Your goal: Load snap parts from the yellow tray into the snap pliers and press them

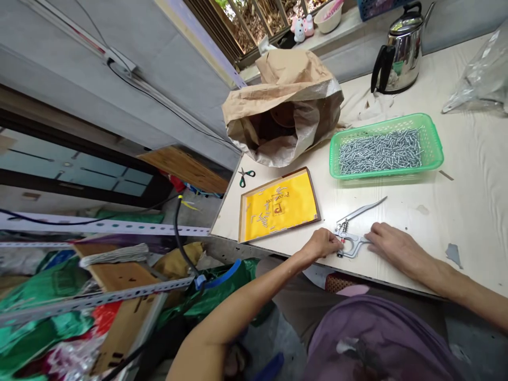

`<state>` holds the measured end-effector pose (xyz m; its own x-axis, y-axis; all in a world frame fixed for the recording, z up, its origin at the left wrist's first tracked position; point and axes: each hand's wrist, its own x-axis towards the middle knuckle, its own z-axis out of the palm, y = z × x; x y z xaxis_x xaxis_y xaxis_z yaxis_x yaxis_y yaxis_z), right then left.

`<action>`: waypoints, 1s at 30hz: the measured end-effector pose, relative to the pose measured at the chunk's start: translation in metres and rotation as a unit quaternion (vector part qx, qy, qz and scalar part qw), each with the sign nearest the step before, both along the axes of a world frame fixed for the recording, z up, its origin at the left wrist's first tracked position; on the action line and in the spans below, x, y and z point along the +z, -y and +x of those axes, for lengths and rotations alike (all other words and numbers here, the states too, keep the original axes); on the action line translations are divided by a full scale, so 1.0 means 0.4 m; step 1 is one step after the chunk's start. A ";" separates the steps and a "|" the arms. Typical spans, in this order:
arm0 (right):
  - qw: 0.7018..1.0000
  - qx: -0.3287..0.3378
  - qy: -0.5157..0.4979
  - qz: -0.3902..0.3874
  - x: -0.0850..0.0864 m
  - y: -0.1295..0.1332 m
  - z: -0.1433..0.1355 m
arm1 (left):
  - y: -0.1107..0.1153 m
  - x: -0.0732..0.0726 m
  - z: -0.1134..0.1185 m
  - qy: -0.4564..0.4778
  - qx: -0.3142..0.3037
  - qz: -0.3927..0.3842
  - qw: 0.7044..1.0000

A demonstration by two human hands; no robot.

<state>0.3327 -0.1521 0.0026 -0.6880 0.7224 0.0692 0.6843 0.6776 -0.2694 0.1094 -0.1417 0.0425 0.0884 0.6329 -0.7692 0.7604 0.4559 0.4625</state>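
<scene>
Pale tabletop (400, 201), pinch hazard

Near its front edge lay metal hand pliers (357, 241), the right hand (391, 244) closed on the handle end, the left hand (322, 244) pinching their head; an early squeeze could have nipped its fingertips.

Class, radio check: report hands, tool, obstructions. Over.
Left hand at head of sprung pliers; right hand at nearer handle. Pliers on table. Yellow-lined tray beside left hand, not blocking.

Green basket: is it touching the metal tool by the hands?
Apart: the head view plainly shows a strip of tabletop between the near side of the green basket and the metal tool.
</scene>
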 end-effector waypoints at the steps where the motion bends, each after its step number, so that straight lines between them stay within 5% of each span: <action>1: 1.000 0.001 -0.003 0.013 -0.001 -0.014 0.008 | 0.000 -0.001 0.001 0.001 0.000 -0.003 1.000; 7: 0.997 0.005 0.063 0.054 0.006 -0.093 0.034 | 0.011 -0.009 0.005 -0.001 0.025 -0.013 1.000; 15: 0.996 0.004 0.082 0.043 0.040 -0.078 0.008 | 0.026 -0.009 -0.001 -0.017 0.033 -0.016 0.999; 18: 0.996 0.012 0.079 0.048 0.048 -0.066 0.007 | 0.050 0.002 0.010 -0.095 -0.039 0.122 0.987; 22: 0.997 0.016 0.057 0.054 0.050 -0.054 0.009 | 0.062 -0.013 0.055 -0.104 -0.201 0.362 0.904; 25: 0.998 0.009 0.038 0.046 0.048 -0.050 0.013 | 0.029 -0.042 0.092 -0.052 -0.297 0.410 0.861; 30: 0.998 -0.028 0.057 0.029 0.052 -0.051 0.021 | -0.033 -0.058 0.107 -0.048 -0.372 0.377 0.847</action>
<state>0.3410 -0.1319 0.0233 -0.6531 0.7565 0.0350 0.7451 0.6502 -0.1489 0.1520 -0.1283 0.0194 0.6389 0.7436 -0.1970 0.7577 -0.5641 0.3281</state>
